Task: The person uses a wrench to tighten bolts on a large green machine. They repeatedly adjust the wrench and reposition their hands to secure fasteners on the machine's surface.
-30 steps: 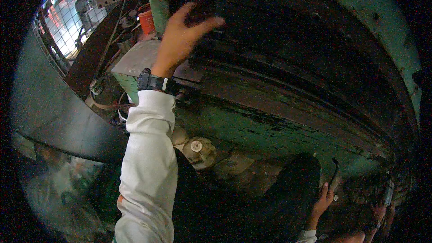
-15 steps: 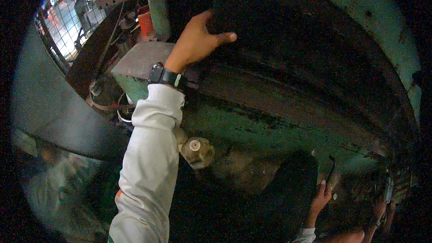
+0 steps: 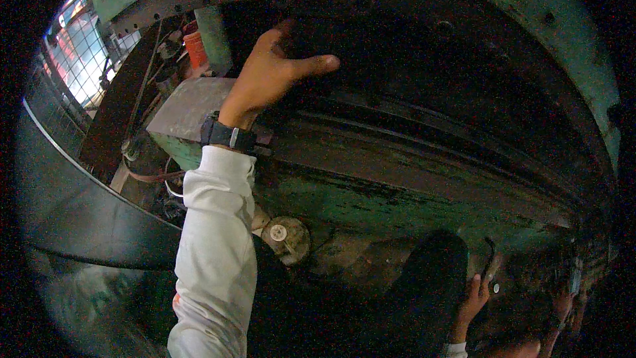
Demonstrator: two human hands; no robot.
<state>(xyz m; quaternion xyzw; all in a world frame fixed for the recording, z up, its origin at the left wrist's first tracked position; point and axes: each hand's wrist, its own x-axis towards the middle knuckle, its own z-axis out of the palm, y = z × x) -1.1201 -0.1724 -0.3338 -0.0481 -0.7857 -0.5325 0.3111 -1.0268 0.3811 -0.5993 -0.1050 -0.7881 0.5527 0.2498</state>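
Beside left hand [image 3: 268,76] on green machine [image 3: 371,192], orange container [image 3: 196,46], round cap [image 3: 286,238]

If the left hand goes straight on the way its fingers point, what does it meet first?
The left hand points up into the dark recess of the green machine. It would likely meet the dark metal there first; its fingertips look already at it, though depth is unclear.

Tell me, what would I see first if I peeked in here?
First the left hand, reaching up onto a big, worn green machine with a dark, greasy hollow. An orange can sits at the upper left by a bright wire grid. At the lower right, the right hand rests low in the dark.
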